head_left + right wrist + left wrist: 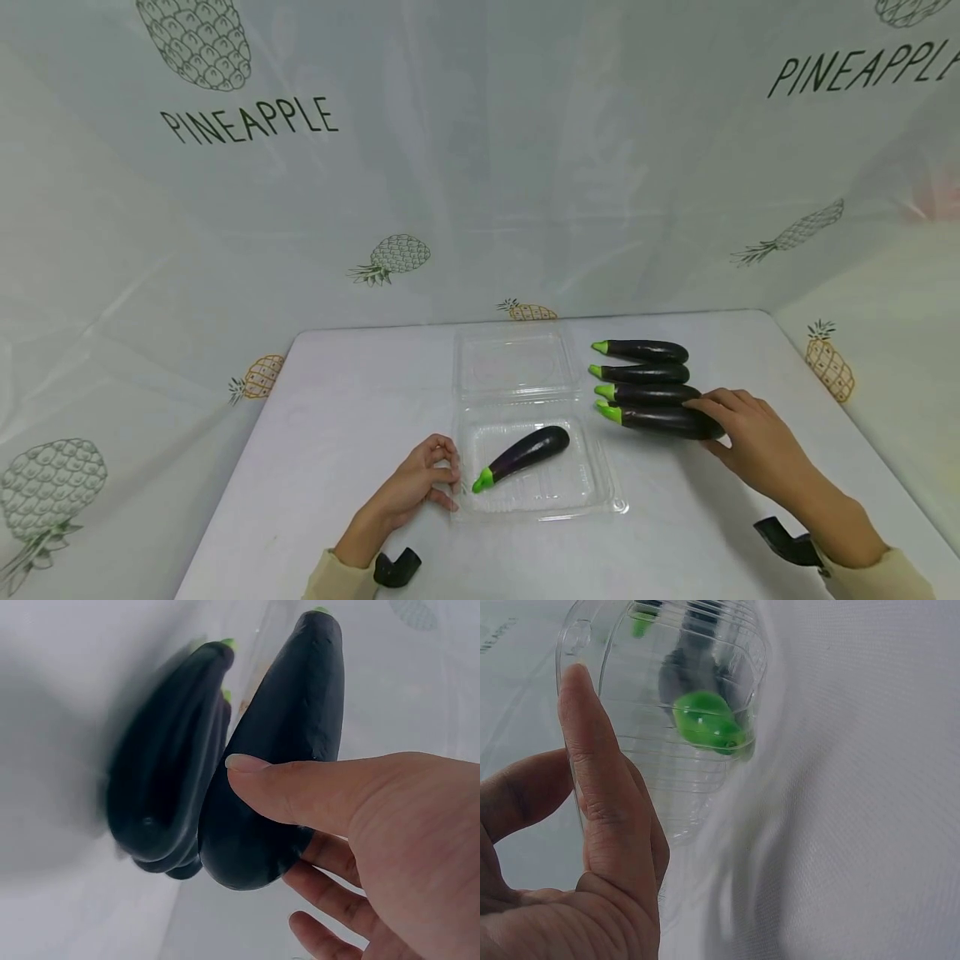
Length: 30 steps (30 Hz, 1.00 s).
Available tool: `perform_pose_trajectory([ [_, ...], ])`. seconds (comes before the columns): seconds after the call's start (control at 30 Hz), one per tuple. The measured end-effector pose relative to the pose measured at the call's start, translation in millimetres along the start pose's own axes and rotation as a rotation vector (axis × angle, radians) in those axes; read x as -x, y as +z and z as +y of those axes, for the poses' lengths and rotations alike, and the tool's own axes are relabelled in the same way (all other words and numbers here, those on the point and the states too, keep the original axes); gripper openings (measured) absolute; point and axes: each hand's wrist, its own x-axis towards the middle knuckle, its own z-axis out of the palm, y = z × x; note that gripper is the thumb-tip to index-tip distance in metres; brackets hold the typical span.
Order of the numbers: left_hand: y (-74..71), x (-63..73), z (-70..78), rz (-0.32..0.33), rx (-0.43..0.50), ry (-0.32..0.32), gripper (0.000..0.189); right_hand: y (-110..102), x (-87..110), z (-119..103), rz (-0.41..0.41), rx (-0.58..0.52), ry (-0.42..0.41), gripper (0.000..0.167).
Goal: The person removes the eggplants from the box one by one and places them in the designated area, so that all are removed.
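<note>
A transparent plastic clamshell container (588, 483) lies with its lid (517, 392) folded back, away from the person. One dark purple eggplant (532, 450) rests diagonally in its base, green stem end (705, 720) towards the left hand. My left hand (423, 479) pinches the container's left rim between thumb and fingers. To the right of the container, my right hand (757, 437) grips the thick end of an eggplant (277, 750) with thumb and fingers. That eggplant is raised off the table, beside a row of other eggplants (645, 373) whose stems point left.
A white cloth covers the table (360, 400). Behind it hangs a pale sheet (525, 167) printed with pineapples. Black wrist straps (397, 568) show at both cuffs.
</note>
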Motion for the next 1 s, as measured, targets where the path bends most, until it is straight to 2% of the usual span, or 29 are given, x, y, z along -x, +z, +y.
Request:
perform_pose_trajectory([
  [0.33,0.2,0.9,-0.9,-0.005,0.01,0.001,0.035,11,12.3,7,-0.033,0.002,0.01,0.063],
  [0.7,1.0,1.3,0.2,-0.006,0.014,0.004,0.032,20,19.2,1,-0.119,0.008,0.067,0.061],
  [1.0,0.7,1.0,0.0,-0.007,0.025,0.005,0.031,24,22.8,-2,-0.142,0.007,0.079,0.061],
])
